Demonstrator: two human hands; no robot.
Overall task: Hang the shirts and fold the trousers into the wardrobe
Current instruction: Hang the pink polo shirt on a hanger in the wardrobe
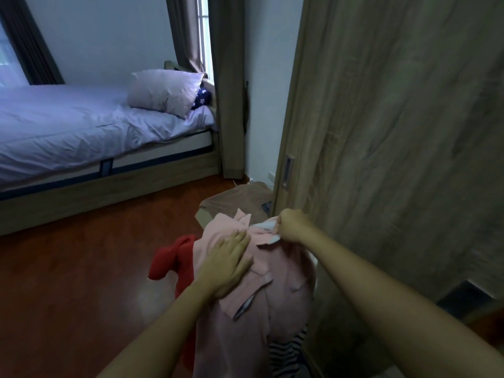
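A pink shirt (275, 290) lies spread on top of a pile of clothes low in the middle of the view. My left hand (227, 264) rests flat on it, fingers together, pressing the cloth down. My right hand (290, 226) pinches the shirt's collar, where a white-grey strip shows. A red garment (173, 259) sticks out to the left from under the pink shirt. Striped black-and-white fabric (287, 353) shows beneath its lower right edge. The wardrobe's wooden sliding door (395, 132) stands shut on the right, with a recessed handle (287, 170).
A bed (81, 126) with pale lilac sheets and a pillow (163, 92) fills the left. Brown curtains (229, 85) hang by the window. A brownish cloth (240, 199) lies on the red-brown wooden floor (81, 282) beyond the pile.
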